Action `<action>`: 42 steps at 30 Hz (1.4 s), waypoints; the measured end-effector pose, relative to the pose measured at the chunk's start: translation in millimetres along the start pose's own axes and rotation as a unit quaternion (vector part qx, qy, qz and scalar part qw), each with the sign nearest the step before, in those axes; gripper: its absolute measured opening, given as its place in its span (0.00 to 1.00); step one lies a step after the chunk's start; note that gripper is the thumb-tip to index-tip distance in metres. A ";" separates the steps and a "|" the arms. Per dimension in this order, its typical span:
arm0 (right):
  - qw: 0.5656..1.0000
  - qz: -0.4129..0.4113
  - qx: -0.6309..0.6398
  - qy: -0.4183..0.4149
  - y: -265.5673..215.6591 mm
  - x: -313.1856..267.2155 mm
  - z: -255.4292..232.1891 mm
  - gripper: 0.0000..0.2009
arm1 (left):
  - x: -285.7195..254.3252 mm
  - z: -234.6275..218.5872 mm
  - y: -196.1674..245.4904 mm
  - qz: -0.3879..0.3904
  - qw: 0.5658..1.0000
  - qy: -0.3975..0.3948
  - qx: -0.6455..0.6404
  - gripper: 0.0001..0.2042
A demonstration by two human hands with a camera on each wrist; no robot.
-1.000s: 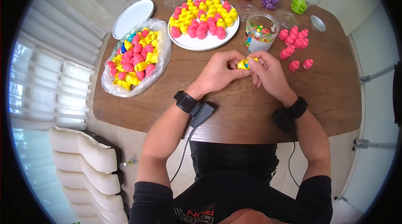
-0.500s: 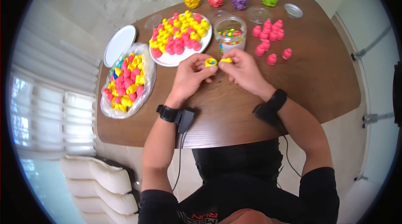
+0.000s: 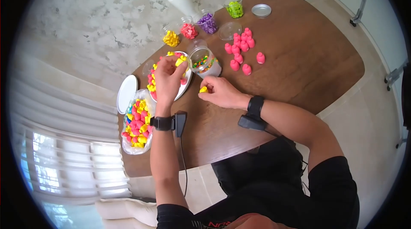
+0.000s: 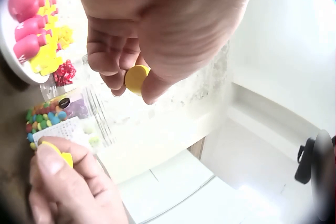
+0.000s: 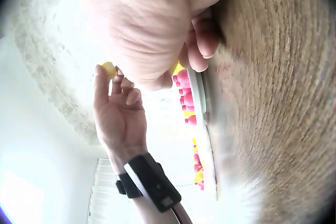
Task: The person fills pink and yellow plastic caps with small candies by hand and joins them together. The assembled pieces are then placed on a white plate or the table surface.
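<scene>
My left hand (image 3: 168, 77) is raised over the white plate (image 3: 185, 88), pinching a small yellow plastic cup (image 4: 137, 79) between thumb and fingers; its flat round base shows in the left wrist view. Thumb and fingers of my right hand (image 3: 224, 93) pinch a small yellow plastic piece (image 3: 204, 89), mostly covered by the fingertips in the left wrist view. Right in front of that hand stands a clear jar (image 3: 213, 70) with colourful candies (image 3: 201, 62). Yellow and pink bottle-shaped containers (image 4: 30, 45) crowd the plate, partly hidden behind my left hand in the head view.
Pink containers (image 3: 244, 46) stand right of the jar. A plastic bag (image 3: 147, 143) of loose yellow and pink pieces lies at the left, near a white lid (image 3: 127, 94). Along the back are tubs with yellow (image 3: 171, 38), red, purple (image 3: 207, 23) and green contents (image 3: 234, 9).
My hands have drawn apart: the left has gone up and over the plate with its yellow cup, while the right stays low in front of the jar. The head view has turned leftward.
</scene>
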State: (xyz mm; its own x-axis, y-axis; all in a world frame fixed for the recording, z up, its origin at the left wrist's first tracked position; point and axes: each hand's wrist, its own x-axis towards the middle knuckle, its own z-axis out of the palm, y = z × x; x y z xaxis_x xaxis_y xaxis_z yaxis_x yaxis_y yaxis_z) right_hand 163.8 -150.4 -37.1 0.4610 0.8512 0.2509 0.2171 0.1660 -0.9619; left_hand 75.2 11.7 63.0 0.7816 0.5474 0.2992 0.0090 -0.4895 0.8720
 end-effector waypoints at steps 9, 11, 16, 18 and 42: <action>0.999 -0.029 -0.034 0.012 7.2 1.5 -0.8 0.15 | 9.5 19.0 1.3 0.132 0.963 0.014 0.234 0.13; 1.000 -0.018 -0.024 0.003 6.1 1.5 -1.7 0.15 | 0.1 14.6 -3.2 0.103 0.980 0.025 0.167 0.12; 0.998 0.013 0.051 -0.026 4.3 -0.2 -1.4 0.15 | -41.6 1.4 -25.0 -0.044 0.995 0.049 -0.073 0.10; 0.997 0.029 0.067 -0.026 1.1 -1.3 -1.3 0.15 | -58.5 2.2 -35.8 -0.081 0.988 0.045 -0.121 0.09; 0.990 0.073 0.100 -0.061 -11.1 -3.7 2.9 0.14 | -80.4 9.1 -66.1 -0.193 0.931 -0.097 -0.293 0.12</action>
State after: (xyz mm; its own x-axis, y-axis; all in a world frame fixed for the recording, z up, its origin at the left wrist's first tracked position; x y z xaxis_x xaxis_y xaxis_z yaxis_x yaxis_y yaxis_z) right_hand 157.2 -154.0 -27.6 0.3647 0.9253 0.1038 -0.0247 0.1211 -0.9923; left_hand 17.4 -6.1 -22.2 0.8895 0.4443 -0.1067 0.0152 0.2046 0.9787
